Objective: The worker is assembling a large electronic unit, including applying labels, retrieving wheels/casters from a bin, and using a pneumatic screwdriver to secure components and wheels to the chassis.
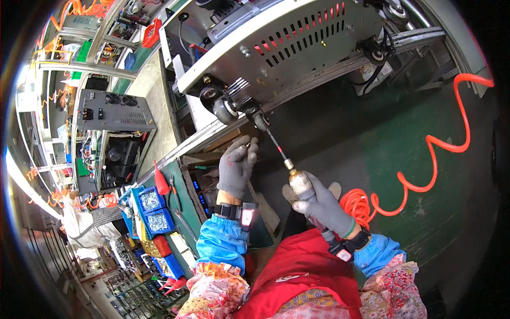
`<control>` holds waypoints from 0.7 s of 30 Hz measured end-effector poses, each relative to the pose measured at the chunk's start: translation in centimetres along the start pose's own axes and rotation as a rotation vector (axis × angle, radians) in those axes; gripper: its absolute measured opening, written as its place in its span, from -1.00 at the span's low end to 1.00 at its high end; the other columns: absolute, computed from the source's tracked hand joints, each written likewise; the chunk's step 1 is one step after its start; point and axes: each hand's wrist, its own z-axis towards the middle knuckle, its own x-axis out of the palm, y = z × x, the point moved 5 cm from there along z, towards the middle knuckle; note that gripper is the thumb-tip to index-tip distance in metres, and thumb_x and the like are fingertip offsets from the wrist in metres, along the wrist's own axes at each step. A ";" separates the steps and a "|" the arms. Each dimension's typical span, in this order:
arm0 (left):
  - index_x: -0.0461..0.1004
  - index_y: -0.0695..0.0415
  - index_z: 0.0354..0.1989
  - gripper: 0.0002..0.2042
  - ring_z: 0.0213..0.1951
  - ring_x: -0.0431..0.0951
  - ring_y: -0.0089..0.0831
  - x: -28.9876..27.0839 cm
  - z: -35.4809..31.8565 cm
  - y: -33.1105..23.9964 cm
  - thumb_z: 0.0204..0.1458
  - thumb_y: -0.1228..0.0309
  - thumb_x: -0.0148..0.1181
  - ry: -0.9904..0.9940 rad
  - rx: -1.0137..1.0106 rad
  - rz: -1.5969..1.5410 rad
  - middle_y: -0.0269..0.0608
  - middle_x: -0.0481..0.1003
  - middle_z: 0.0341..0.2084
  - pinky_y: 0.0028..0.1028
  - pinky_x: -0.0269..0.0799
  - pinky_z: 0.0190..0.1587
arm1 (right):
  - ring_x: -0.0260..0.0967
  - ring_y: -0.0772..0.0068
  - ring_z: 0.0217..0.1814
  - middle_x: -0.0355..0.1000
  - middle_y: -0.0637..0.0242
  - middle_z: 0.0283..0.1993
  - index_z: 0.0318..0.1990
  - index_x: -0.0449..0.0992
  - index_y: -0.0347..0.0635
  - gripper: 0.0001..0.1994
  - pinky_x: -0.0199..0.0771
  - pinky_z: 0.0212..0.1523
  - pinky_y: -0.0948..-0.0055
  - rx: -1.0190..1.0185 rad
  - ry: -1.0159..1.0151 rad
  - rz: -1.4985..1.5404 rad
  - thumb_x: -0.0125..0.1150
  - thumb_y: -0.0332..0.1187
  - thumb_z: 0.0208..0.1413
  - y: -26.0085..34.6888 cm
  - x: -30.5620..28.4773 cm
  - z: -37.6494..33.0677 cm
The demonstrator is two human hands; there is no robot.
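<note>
My right hand [325, 207], in a grey glove, is wrapped round an air screwdriver [302, 186]. Its long bit [276, 144] points up and left, with the tip at a black caster wheel [261, 121]. That caster is at the lower corner of a grey metal cabinet [297, 58], whose slotted panel faces me. To the left of the bit is my gloved left hand [236, 167], fingers curled and pinched together. Whatever is between those fingertips is too small to name. A second wheel [225, 110] sits beside the first.
A coiled orange air hose [433, 143] runs along the right. Blue bins of small fasteners [158, 220], pliers [174, 192] and a red squeeze bottle [160, 179] lie on the green bench at left. Another grey cabinet [116, 111] stands farther left. A person [98, 226] works beyond the bins.
</note>
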 end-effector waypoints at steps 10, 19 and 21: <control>0.40 0.18 -0.06 -0.73 -0.47 0.32 -0.64 2.8 -2.8 1.5 0.14 0.32 0.20 0.173 -0.091 -0.172 -0.29 0.41 -0.36 -0.67 0.26 -0.49 | 0.18 0.45 0.27 0.23 0.17 0.23 0.37 -0.05 -0.38 -0.16 0.17 0.27 0.45 0.017 0.169 -0.145 0.35 -0.34 0.02 5.6 0.0 -5.7; 0.39 0.21 -0.01 -0.74 -0.47 0.41 -0.58 4.1 -4.5 0.7 0.18 0.39 0.13 0.183 -0.023 0.031 -0.23 0.45 -0.34 -0.68 0.28 -0.53 | 0.21 0.43 0.25 0.25 0.16 0.22 0.37 -0.04 -0.37 -0.14 0.19 0.25 0.45 -0.016 0.176 -0.214 0.36 -0.28 0.02 6.0 0.0 -7.1; 0.39 0.26 0.01 -0.74 -0.48 0.44 -0.56 4.3 -4.7 0.6 0.17 0.46 0.11 0.181 -0.022 0.081 -0.17 0.48 -0.32 -0.67 0.30 -0.53 | 0.24 0.42 0.23 0.28 0.15 0.19 0.37 -0.02 -0.36 -0.14 0.22 0.23 0.45 0.024 0.152 -0.323 0.37 -0.23 0.02 5.7 -0.3 -7.2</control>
